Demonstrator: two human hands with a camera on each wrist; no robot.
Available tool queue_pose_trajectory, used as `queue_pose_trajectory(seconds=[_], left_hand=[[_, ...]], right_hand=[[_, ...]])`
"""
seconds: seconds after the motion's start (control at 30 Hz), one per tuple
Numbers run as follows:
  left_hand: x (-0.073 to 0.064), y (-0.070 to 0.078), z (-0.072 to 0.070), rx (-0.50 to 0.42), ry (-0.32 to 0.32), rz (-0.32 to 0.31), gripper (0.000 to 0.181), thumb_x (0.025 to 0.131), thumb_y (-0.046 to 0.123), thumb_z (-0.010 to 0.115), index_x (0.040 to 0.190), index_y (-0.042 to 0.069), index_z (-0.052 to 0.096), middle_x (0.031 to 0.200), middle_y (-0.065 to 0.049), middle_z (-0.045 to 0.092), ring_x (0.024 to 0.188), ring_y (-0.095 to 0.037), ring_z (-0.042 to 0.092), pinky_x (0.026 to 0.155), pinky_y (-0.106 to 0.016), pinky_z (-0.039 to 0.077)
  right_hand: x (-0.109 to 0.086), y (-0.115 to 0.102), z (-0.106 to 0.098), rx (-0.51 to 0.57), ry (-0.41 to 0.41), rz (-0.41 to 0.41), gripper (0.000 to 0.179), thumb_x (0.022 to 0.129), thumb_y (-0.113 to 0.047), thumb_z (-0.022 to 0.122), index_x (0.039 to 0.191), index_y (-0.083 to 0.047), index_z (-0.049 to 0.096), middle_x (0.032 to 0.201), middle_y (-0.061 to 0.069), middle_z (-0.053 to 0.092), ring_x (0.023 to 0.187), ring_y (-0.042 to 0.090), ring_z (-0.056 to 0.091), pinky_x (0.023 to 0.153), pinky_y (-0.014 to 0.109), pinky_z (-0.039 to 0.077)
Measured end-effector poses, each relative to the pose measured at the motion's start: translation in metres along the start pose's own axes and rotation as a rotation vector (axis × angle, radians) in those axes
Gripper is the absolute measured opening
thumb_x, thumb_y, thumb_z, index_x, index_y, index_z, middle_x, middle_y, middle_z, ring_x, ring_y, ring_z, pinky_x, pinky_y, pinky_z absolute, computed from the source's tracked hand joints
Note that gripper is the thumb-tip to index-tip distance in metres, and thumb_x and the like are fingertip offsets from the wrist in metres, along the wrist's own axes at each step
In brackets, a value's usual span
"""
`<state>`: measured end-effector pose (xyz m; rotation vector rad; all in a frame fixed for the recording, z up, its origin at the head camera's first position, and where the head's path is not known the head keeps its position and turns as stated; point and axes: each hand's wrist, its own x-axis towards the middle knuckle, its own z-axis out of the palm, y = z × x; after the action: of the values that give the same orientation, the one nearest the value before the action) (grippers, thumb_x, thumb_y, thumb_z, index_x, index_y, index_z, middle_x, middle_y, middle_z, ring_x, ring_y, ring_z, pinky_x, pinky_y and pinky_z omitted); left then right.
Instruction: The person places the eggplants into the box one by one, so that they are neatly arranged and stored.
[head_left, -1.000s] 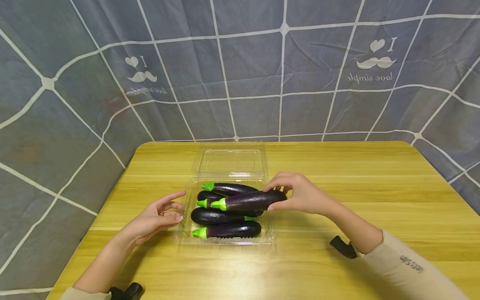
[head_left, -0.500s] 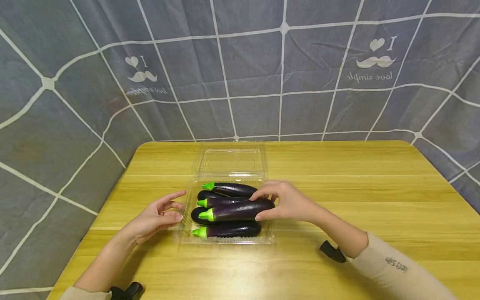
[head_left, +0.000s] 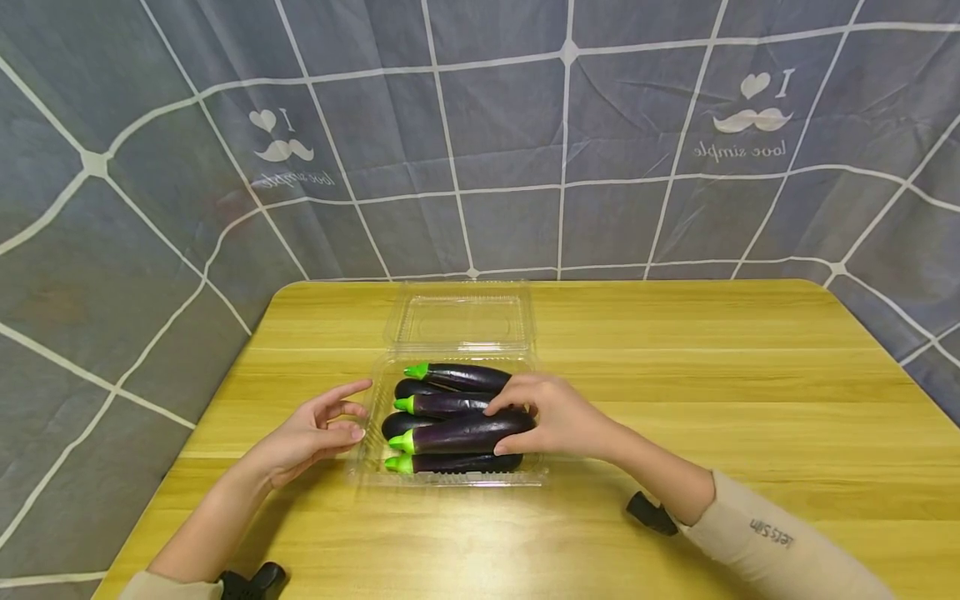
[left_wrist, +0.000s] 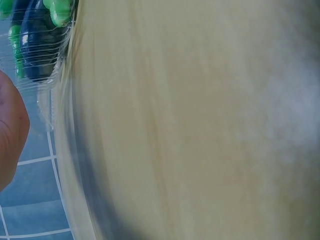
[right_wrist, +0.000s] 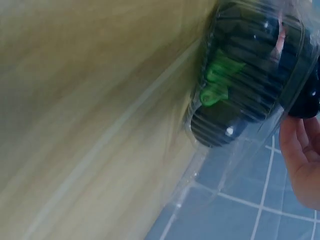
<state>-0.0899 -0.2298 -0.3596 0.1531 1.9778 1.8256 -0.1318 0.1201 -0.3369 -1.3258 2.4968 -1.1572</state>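
Observation:
My right hand point(head_left: 558, 417) grips the thick right end of a dark purple eggplant point(head_left: 465, 433) between thumb and fingers. That eggplant lies over others in a clear plastic clamshell box point(head_left: 363, 467), its green stem pointing left. Beneath and behind it are several more eggplants, among them one at the back point(head_left: 468, 377) and one at the front point(head_left: 465, 463). Beside the box's left wall my left hand point(head_left: 318, 433) is held with fingers loosely spread and nothing in them. In the right wrist view, the right hand point(right_wrist: 302, 155) reaches over the box wall to the eggplant's dark end.
The box's clear lid point(head_left: 465, 321) lies folded back flat behind it on the wooden table point(head_left: 712, 375). A grey curtain point(head_left: 502, 167) with white lines hangs behind and at the sides. A black strap mount sits at each wrist.
My right hand has brought the gripped eggplant toward the front and left, from above the middle of the pile to close over the front ones. The left hand has stayed in place.

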Motion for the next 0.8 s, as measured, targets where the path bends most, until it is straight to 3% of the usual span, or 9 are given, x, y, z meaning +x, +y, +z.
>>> queue_pose_trajectory(seconds=[0.2, 0.8], left_hand=[[0.0, 0.001, 0.0, 0.001, 0.01, -0.004, 0.067, 0.088, 0.003, 0.06, 0.146, 0.008, 0.026, 0.112, -0.007, 0.046, 0.088, -0.011, 0.055, 0.079, -0.027, 0.05], [-0.002, 0.002, 0.002, 0.003, 0.008, -0.009, 0.068, 0.089, 0.003, 0.06, 0.146, 0.007, 0.025, 0.114, -0.008, 0.045, 0.088, -0.011, 0.055, 0.079, -0.027, 0.05]], right_hand=[[0.0, -0.002, 0.007, -0.077, 0.015, -0.026, 0.034, 0.071, -0.027, 0.081, 0.102, -0.014, 0.071, 0.095, -0.007, 0.063, 0.086, 0.007, 0.056, 0.073, 0.025, 0.046], [0.002, -0.003, 0.015, -0.036, 0.05, -0.04, 0.036, 0.072, -0.029, 0.081, 0.102, -0.012, 0.071, 0.096, -0.005, 0.063, 0.082, 0.006, 0.054, 0.066, 0.021, 0.044]])
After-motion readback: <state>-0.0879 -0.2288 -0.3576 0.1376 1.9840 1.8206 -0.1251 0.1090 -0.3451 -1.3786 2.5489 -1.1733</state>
